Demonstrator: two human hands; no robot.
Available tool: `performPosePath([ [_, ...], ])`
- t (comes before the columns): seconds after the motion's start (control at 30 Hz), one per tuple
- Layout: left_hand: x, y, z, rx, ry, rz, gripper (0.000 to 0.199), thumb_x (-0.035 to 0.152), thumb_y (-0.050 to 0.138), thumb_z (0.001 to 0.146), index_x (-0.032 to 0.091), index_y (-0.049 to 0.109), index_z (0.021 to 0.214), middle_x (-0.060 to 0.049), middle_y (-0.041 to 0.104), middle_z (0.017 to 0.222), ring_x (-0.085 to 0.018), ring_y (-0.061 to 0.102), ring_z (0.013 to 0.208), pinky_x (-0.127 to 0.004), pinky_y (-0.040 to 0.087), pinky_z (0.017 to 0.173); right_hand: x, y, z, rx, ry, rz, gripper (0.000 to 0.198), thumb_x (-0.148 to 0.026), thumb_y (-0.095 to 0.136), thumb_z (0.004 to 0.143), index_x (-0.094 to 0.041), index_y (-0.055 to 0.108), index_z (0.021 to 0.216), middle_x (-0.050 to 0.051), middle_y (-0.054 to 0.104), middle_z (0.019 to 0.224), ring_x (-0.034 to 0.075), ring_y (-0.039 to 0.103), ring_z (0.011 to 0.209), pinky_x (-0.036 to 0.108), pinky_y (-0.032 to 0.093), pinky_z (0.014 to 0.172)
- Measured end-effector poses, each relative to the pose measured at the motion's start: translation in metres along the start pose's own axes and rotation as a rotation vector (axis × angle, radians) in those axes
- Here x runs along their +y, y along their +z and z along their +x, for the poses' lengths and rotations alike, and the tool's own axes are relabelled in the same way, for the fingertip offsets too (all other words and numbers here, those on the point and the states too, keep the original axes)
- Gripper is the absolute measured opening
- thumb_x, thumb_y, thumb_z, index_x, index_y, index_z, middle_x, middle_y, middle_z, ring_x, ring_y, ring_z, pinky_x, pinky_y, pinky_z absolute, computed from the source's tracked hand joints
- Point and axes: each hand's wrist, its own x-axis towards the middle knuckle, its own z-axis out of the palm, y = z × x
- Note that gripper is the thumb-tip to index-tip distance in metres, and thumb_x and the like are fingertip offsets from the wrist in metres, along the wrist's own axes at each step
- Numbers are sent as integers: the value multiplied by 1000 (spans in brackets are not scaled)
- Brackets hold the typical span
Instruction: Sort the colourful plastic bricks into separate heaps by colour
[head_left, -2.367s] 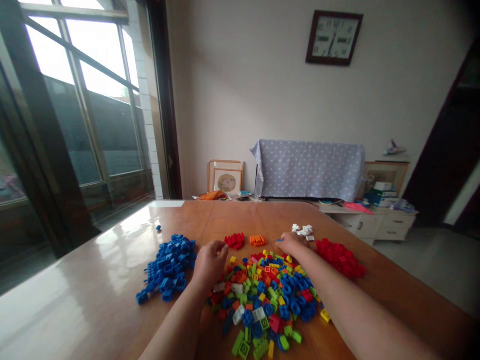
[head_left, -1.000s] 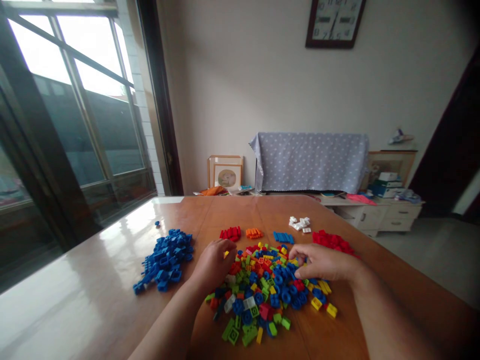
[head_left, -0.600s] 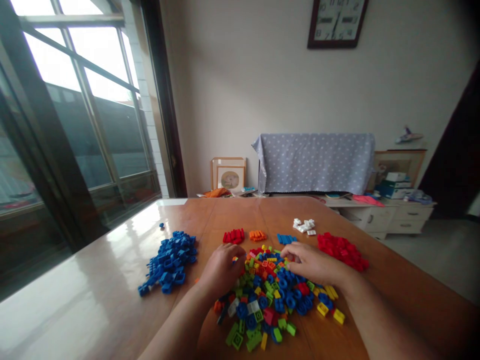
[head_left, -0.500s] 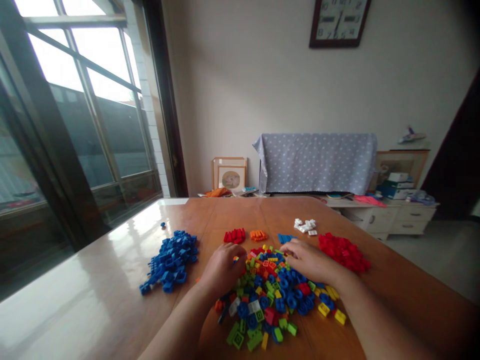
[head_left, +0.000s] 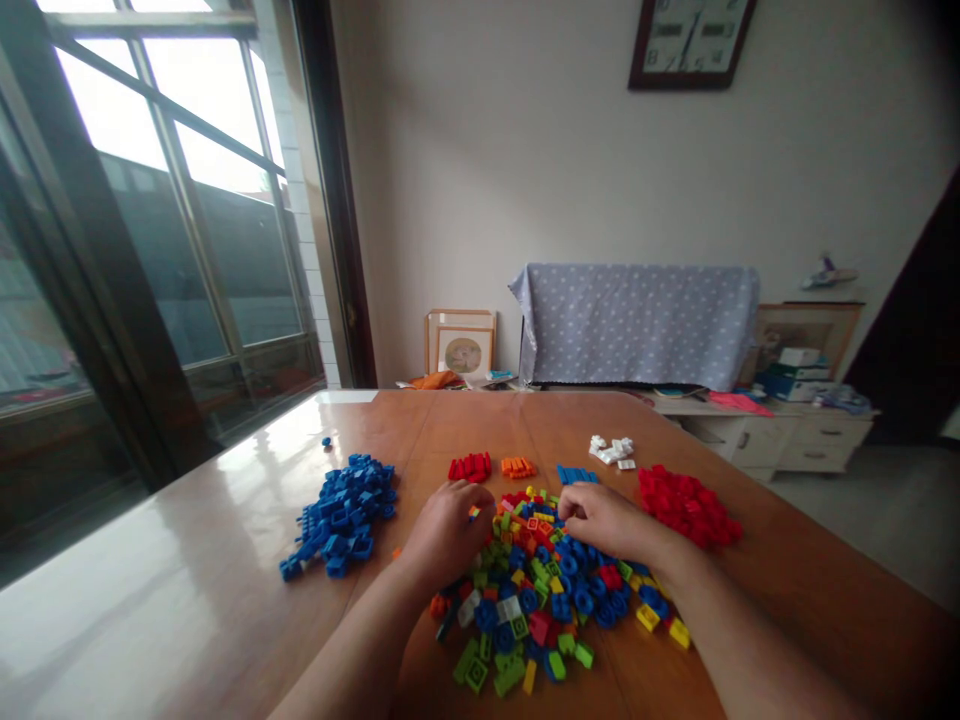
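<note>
A mixed pile of toy building bricks (head_left: pixel 540 590) in green, blue, red, orange, yellow and white lies in the middle of the table (head_left: pixel 420 440). At the pile's left edge is my left hand (head_left: pixel 456 525), its fingers curled inward and partly hidden; whatever they hold cannot be made out. My right hand (head_left: pixel 604 515) rests over the upper right of the pile with fingers bent and drawn together, their tips down among the bricks. Just beyond it is a row of light-blue bricks (head_left: pixel 577 475).
Blue bricks (head_left: pixel 345 515) are heaped on the left, red bricks (head_left: pixel 686 505) on the right. Farther back lie a red row (head_left: pixel 470 467), an orange row (head_left: pixel 518 467) and white bricks (head_left: pixel 611 451). One small blue piece (head_left: pixel 326 442) sits alone at the far left.
My right hand's fingers have curled in and drawn closer together over the bricks. My left hand stays nearly in place. The view has shifted slightly.
</note>
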Motion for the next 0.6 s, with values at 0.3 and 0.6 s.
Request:
performPosePath([
  [0.3,-1,3,-1,31,14,25,19,29,54,93,22,72,90,-6,70,93,-21,62,93,-30,47,84,15,5,1,-116,72,167,18,-15,59,76,-19,67,91,-1,63,75,15,57,70,24,41,61],
  [0.6,1,0,-2,32,7,48,19,28,54,93,22,73,93,-5,71,94,-21,63,92,-29,48,83,21,5,-1,-126,52,204,4,-21,62,79,-18,64,81,0,65,75,16,58,72,24,42,62],
])
